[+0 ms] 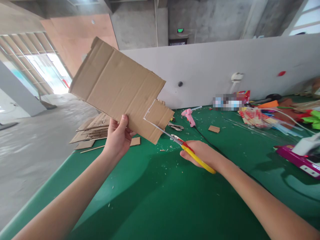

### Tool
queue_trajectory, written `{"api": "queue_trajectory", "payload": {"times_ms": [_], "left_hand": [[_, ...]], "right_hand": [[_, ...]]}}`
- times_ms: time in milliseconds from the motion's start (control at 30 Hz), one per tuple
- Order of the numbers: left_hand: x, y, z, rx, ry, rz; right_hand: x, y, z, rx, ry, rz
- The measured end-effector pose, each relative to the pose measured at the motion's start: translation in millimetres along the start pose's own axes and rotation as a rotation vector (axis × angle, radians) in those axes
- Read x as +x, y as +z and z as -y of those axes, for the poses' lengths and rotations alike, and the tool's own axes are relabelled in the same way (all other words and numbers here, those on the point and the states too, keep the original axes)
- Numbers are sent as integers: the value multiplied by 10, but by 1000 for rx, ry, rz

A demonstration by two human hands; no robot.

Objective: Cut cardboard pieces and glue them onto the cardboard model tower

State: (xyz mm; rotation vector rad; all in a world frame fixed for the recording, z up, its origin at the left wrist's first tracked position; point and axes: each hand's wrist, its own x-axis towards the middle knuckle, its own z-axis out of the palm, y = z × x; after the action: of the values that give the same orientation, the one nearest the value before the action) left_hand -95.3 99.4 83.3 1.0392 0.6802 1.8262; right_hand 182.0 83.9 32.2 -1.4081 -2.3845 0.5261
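- The left hand [118, 138] has its fingers closed on the lower edge of the cardboard sheet [117, 83], thumb on the near face, holding it tilted above the desk [175, 200]
- The right hand [203, 153] has its fingers wrapped round the yellow and red handles of the scissors [197, 159]; how wide the handles are spread, I cannot tell
- The scissor blades reach the sheet's right side, where one arm of a white line [153, 124] meets the edge
- As for progress, the line makes an angled corner and is already marked; the portion it bounds is attached, so that corner remains uncut, at least in part. Whether the blades have bitten into it is too fine to see
- The sheet's outline is stepped at the upper right, just beside the other arm of the line
- Beyond the hands, a pink glue gun [189, 117] lies near a small cardboard scrap [214, 129], with a cardboard stack [93, 130] at left and a purple power strip [293, 160] at right
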Motion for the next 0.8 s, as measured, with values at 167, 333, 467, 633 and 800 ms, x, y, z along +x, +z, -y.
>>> {"api": "queue_trajectory", "payload": {"times_ms": [167, 333, 467, 633, 800], "left_hand": [[-8, 12, -14, -14, -6, -3], [-18, 38, -41, -30, 0, 12], [-24, 57, -48, -25, 8, 9], [-20, 43, -23, -15, 16, 6], [-21, 7, 25, 4, -16, -3]], "right_hand": [[-12, -1, 19, 30, 45, -20], [-31, -52, 71, 40, 82, -37], [-50, -62, 82, 42, 94, -39], [-45, -40, 52, 16, 85, -49], [-21, -38, 47, -30, 51, 1]]}}
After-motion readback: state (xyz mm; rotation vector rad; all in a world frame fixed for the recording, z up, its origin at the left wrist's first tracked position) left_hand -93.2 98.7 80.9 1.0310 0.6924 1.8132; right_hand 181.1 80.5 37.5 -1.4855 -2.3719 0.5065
